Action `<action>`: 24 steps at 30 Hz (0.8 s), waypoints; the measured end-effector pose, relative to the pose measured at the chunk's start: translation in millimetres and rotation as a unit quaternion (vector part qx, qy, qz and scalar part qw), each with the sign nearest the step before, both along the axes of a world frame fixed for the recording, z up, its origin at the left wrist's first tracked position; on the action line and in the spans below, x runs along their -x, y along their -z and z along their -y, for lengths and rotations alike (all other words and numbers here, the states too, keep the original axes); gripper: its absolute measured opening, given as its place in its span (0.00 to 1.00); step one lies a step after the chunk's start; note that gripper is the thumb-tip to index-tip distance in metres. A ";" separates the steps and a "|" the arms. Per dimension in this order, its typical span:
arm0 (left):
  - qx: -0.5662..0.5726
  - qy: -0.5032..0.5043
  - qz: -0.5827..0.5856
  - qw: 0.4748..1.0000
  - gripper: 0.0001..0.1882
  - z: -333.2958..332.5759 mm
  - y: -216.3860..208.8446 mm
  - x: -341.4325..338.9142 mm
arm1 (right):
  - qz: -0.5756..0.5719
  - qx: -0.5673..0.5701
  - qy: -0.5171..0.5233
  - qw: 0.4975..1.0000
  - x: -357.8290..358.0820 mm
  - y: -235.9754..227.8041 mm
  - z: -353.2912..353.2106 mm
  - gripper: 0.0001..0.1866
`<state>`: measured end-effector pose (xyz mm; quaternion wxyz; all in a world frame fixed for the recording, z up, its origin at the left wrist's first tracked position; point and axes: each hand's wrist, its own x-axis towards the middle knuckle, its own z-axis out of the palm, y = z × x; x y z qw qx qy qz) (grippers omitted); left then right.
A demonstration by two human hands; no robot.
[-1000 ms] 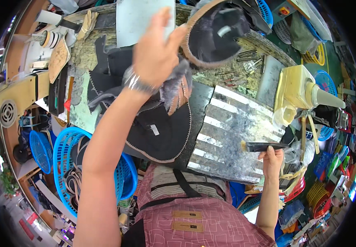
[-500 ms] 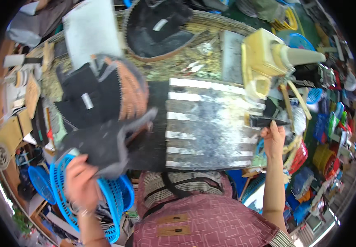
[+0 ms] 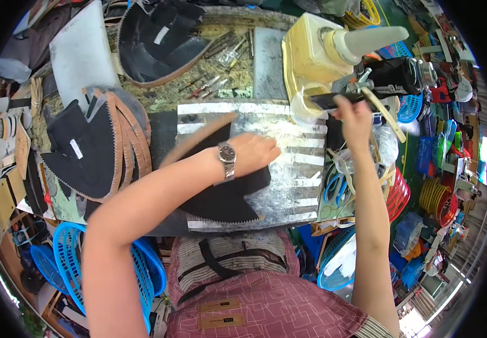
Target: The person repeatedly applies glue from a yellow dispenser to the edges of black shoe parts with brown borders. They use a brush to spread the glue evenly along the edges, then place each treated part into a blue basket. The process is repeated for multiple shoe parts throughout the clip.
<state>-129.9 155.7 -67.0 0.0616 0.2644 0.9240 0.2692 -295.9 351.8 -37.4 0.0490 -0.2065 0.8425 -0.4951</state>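
A black cut piece (image 3: 221, 197) with a toothed edge and a brown, blurred rim lies across the striped board (image 3: 305, 188). My left hand (image 3: 253, 155), wearing a wristwatch, reaches over this piece with its fingers bent together at the piece's right side; the fingertips are partly hidden. My right hand (image 3: 353, 121) pinches a dark, flat, spatula-like tool (image 3: 328, 101). The tool's tip is at the mouth of the cream-coloured glue pot (image 3: 313, 56), above its whitish spout cup (image 3: 309, 104).
Stacked black toothed pieces (image 3: 86, 152) with brown rims lie left of the board, and another black piece (image 3: 153, 48) lies behind. Blue scissors (image 3: 333, 188) are at the right edge. A blue basket (image 3: 66, 256) stands below left; a white slab (image 3: 83, 56) leans back left.
My left hand has swung from the blue basket, where it held a dark piece, onto the board with a black toothed piece. My right hand has moved the tool up to the pot. The view has shifted.
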 end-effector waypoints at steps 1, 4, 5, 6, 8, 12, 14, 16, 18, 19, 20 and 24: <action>0.038 0.022 -0.135 0.990 0.09 0.9 10.2 5.3 | 0.096 0.041 0.077 0.992 1.4 -6.8 -2.4 0.08; 0.069 -0.100 -0.211 0.970 0.11 -1.8 2.6 -4.5 | 0.304 0.152 0.055 0.939 4.4 -0.4 -40.8 0.10; 0.041 -0.093 -0.189 0.977 0.13 -4.2 2.9 -21.9 | 0.377 0.194 0.029 0.905 -4.8 -2.4 -38.2 0.11; 0.014 -0.087 -0.166 0.982 0.15 -7.3 3.0 -44.3 | 0.382 0.183 0.009 0.906 -21.0 -6.9 -25.8 0.11; -0.001 -0.096 -0.108 0.989 0.19 -15.5 4.4 -71.2 | 0.377 0.127 -0.065 0.915 -51.9 -10.0 11.4 0.07; 0.021 -0.104 -0.056 0.993 0.26 -20.9 14.1 -80.5 | 0.051 -0.087 -0.228 0.968 -70.2 4.6 47.8 0.12; 0.014 -0.100 -0.065 0.993 0.26 -19.5 19.2 -79.2 | 0.035 -0.027 -0.191 0.981 -64.9 9.8 49.2 0.13; 0.012 -0.102 -0.067 0.992 0.25 -19.0 20.7 -79.6 | -0.024 -0.021 -0.228 0.973 -69.6 13.8 53.8 0.13; 0.006 -0.103 -0.078 0.992 0.25 -19.3 20.1 -79.0 | -0.054 -0.044 -0.228 0.971 -67.4 16.5 51.0 0.12; 0.002 -0.103 -0.087 0.991 0.24 -18.7 19.6 -78.1 | -0.034 -0.026 -0.207 0.977 -69.4 15.2 50.5 0.11; 0.001 -0.105 -0.094 0.990 0.24 -17.9 20.3 -79.6 | -0.011 -0.006 -0.187 0.982 -74.4 14.3 52.6 0.11; -0.040 -0.120 -0.076 0.989 0.24 -16.5 23.5 -80.4 | -0.029 0.004 -0.154 0.988 -124.4 32.4 9.9 0.10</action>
